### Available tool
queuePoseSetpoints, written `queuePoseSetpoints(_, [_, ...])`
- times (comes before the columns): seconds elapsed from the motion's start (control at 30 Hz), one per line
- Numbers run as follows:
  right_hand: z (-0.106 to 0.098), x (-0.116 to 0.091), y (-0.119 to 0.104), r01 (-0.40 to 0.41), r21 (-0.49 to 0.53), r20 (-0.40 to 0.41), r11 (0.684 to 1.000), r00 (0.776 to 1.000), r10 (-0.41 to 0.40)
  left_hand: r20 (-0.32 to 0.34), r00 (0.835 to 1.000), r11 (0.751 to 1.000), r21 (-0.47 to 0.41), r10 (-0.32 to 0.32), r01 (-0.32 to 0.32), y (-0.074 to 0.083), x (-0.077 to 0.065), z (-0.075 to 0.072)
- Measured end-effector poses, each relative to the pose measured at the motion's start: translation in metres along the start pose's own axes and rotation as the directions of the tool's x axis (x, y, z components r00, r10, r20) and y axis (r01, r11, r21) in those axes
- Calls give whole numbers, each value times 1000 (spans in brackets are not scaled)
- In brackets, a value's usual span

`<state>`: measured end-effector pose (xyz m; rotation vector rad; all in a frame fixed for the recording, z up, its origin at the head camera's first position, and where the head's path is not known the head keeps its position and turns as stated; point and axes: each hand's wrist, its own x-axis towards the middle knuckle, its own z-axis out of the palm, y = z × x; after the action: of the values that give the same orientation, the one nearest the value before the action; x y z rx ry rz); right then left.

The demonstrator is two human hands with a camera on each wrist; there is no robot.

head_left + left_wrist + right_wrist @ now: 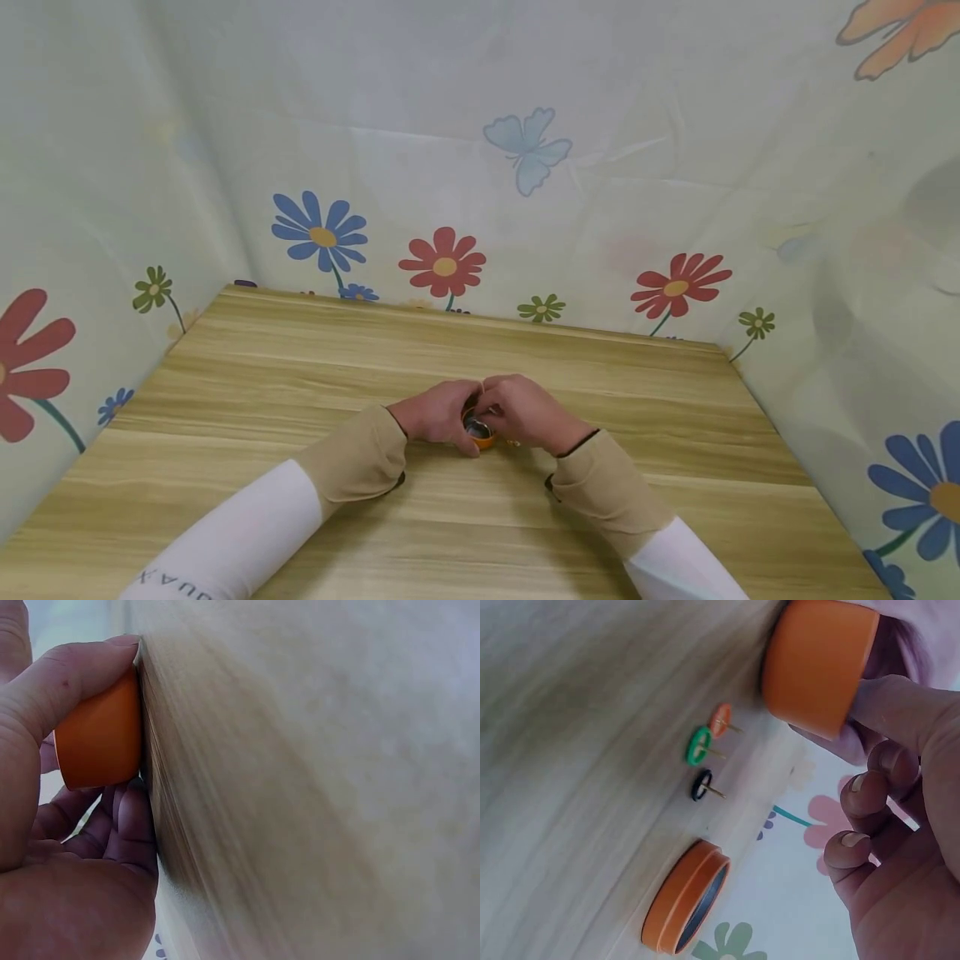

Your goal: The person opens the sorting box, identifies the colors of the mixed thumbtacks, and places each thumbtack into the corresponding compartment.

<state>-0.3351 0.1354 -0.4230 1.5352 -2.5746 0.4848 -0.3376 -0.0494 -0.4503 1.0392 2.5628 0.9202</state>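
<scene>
A small round orange container (486, 443) stands on the wooden table, its dark opening facing up. My left hand (444, 412) grips it from the side, thumb and fingers curved round its orange wall (101, 739). Over the opening, my right hand (529, 410) reaches in with thumb and forefinger. Their tips are hidden by the container wall (821, 664), so I cannot tell what they hold. Beside the container, in the right wrist view, an orange thumbtack (720, 721), a green thumbtack (698, 746) and a black thumbtack (701, 785) lie in a row, pins up.
Past the thumbtacks lies an orange ring-shaped lid (676, 896) with a stepped rim and dark inside. The wooden tabletop (300, 358) spreads round both hands. Pale cloth walls (420, 108) printed with flowers and butterflies stand behind it and on both sides.
</scene>
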Motion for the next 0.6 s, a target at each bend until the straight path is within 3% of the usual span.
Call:
queuePoseSetpoints(0.2, [-9, -8, 2, -36, 49, -38, 998, 999, 38, -5, 1000, 1000, -7, 7, -7, 1, 1, 1])
queuePoseSetpoints(0.6, [-19, -23, 10, -117, 36, -66, 992, 991, 119, -2, 1000, 998, -59, 2, -2, 0, 3, 2])
